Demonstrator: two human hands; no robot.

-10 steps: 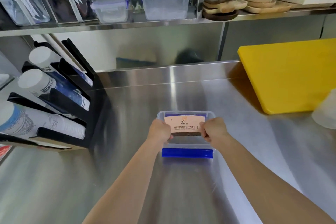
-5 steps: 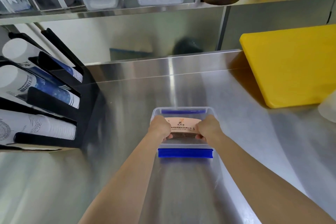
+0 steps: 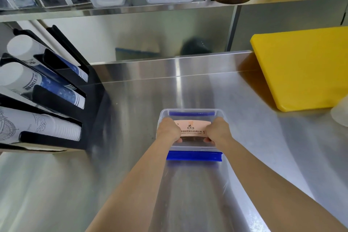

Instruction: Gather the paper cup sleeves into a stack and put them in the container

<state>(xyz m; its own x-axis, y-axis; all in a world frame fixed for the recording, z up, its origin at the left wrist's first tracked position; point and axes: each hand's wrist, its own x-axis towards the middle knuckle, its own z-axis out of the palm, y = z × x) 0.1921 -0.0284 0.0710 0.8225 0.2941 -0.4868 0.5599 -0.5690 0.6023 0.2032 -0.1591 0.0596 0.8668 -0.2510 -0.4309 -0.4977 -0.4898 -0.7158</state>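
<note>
**Sleeve stack held inside the open container**

Head view: the left hand (image 3: 169, 130) and right hand (image 3: 218, 130) each pinch one end of the stack of paper cup sleeves (image 3: 192, 130), likely to keep its edges aligned. The stack sits within the walls of the clear container (image 3: 220, 114) on the steel worktop (image 3: 131, 111); whether it touches the bottom cannot be told. The blue clips are folded outward, leaving the mouth free.

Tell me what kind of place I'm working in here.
Likely a café or drinks-shop prep area: stainless steel counter, a rack of paper cups at the left, and a yellow cutting board.
</note>
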